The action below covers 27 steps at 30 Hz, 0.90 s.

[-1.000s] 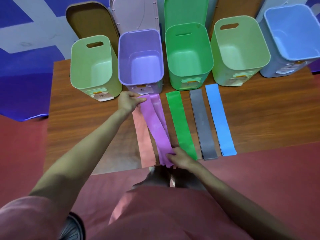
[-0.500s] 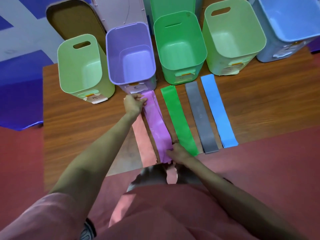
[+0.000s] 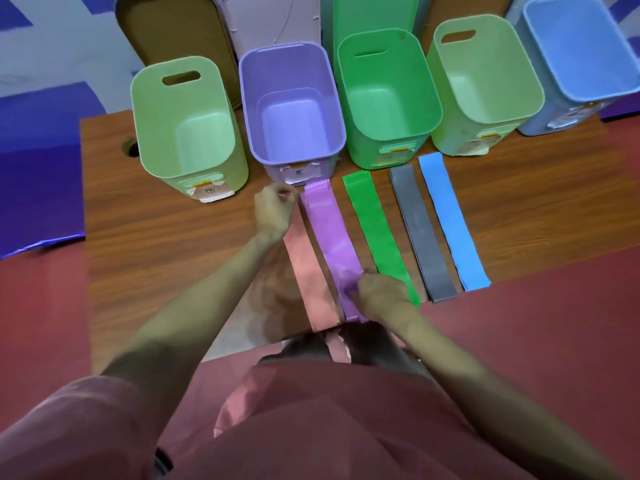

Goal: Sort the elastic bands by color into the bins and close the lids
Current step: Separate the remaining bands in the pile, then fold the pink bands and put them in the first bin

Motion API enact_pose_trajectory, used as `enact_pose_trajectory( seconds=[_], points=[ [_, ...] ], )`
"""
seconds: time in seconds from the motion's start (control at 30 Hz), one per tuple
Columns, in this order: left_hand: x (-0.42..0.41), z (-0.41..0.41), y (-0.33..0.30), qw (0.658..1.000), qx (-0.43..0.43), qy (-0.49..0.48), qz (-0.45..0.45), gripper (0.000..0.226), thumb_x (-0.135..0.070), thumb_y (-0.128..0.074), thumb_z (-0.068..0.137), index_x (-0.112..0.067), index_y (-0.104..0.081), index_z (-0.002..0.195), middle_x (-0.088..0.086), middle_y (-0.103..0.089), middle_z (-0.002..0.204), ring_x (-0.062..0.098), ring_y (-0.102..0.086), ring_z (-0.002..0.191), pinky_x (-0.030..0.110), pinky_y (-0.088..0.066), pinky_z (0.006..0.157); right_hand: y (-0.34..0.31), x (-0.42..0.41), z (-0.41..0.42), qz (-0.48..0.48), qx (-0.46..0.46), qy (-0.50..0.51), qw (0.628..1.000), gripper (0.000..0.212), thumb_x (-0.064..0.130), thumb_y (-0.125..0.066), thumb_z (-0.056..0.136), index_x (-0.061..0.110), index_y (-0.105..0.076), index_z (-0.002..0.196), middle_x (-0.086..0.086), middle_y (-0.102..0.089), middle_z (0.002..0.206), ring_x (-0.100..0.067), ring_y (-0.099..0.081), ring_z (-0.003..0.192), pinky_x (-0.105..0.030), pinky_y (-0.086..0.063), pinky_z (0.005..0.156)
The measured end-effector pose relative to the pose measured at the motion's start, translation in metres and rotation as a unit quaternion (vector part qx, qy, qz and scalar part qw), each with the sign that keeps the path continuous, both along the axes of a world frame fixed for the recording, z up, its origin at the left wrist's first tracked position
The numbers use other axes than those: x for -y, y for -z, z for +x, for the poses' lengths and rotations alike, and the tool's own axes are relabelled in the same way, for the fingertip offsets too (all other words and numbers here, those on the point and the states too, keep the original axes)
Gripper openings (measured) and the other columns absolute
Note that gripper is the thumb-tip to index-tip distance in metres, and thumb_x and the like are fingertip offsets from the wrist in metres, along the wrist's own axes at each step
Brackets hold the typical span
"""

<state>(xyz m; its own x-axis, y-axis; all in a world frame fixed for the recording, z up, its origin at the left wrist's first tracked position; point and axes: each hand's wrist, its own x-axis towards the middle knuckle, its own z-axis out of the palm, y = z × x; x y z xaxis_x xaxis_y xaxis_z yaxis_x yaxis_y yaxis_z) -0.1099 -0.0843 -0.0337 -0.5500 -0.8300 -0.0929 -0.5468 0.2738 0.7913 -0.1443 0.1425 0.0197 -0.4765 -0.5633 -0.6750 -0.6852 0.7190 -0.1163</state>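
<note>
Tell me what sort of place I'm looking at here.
Probably a staged sorting station indoors, not a home or shop: a small wooden table on red flooring, open coloured plastic bins lined up along its far edge, and elastic bands laid out in a neat row.

Five flat bands side by side on surface: pink band [image 3: 306, 271], purple band [image 3: 330, 237], green band [image 3: 377, 230], grey band [image 3: 420, 230], blue band [image 3: 450, 220]. Behind, open bins: light green bin [image 3: 152, 133], purple bin [image 3: 249, 98], green bin [image 3: 433, 98], second light green bin [image 3: 533, 88], blue bin [image 3: 540, 46].
</note>
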Motion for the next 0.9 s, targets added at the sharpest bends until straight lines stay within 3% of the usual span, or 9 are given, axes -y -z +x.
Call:
enact_pose_trajectory(
  seconds=[0.1,0.23,0.33,0.47,0.63,0.9],
  points=[
    [0.014,0.019,0.008,0.999,0.036,-0.025,-0.006,0.012,-0.011,-0.063,0.083,-0.009,-0.072,0.090,0.007,-0.073,0.089,0.020,-0.067,0.081,0.016,-0.041,0.068,0.005,0.021,0.007,-0.086,0.081,0.010,0.993,0.035,0.036,-0.047,0.096,0.005,-0.053,0.110,-0.016,-0.060,0.116,-0.033,-0.056,0.108,-0.035,-0.043,0.082],
    [0.034,0.031,0.019,0.995,0.080,-0.057,0.021,0.021,-0.013,-0.067,0.081,-0.010,-0.068,0.102,0.006,-0.071,0.097,0.021,-0.066,0.086,0.026,-0.046,0.080,0.024,0.046,0.027,-0.156,0.078,0.022,0.984,0.042,0.025,-0.052,0.092,0.000,-0.044,0.124,-0.019,-0.053,0.121,-0.033,-0.049,0.115,-0.036,-0.044,0.088],
    [0.042,0.029,0.023,0.995,0.087,-0.036,0.042,0.028,-0.013,-0.071,0.079,-0.008,-0.065,0.106,0.006,-0.069,0.099,0.023,-0.064,0.083,0.028,-0.048,0.079,0.033,0.058,0.037,-0.168,0.057,0.022,0.984,0.044,0.021,-0.053,0.090,0.000,-0.041,0.127,-0.021,-0.041,0.131,-0.037,-0.040,0.120,-0.038,-0.041,0.097],
    [0.052,0.021,0.032,0.994,0.099,-0.017,0.051,0.023,-0.010,-0.069,0.080,-0.006,-0.066,0.102,0.009,-0.070,0.098,0.027,-0.065,0.090,0.036,-0.051,0.086,0.039,0.068,0.042,-0.170,0.029,0.038,0.984,0.045,0.019,-0.054,0.089,0.001,-0.040,0.127,-0.021,-0.038,0.131,-0.038,-0.040,0.118,-0.040,-0.038,0.096],
    [0.053,0.010,0.035,0.994,0.087,-0.008,0.062,0.018,-0.008,-0.067,0.079,-0.006,-0.069,0.097,0.010,-0.070,0.096,0.023,-0.065,0.089,0.030,-0.050,0.083,0.048,0.079,0.043,-0.147,0.019,0.056,0.987,0.048,0.018,-0.055,0.088,0.000,-0.037,0.129,-0.023,-0.037,0.132,-0.040,-0.037,0.121,-0.041,-0.036,0.099],
    [0.055,0.003,0.038,0.993,0.112,0.028,0.040,0.020,-0.009,-0.068,0.076,-0.010,-0.066,0.097,0.009,-0.068,0.097,0.024,-0.061,0.091,0.032,-0.048,0.080,0.058,0.091,0.043,-0.135,-0.053,0.041,0.989,0.048,0.004,-0.055,0.083,-0.002,-0.038,0.128,-0.022,-0.041,0.126,-0.038,-0.041,0.118,-0.041,-0.044,0.090]
  ],
)
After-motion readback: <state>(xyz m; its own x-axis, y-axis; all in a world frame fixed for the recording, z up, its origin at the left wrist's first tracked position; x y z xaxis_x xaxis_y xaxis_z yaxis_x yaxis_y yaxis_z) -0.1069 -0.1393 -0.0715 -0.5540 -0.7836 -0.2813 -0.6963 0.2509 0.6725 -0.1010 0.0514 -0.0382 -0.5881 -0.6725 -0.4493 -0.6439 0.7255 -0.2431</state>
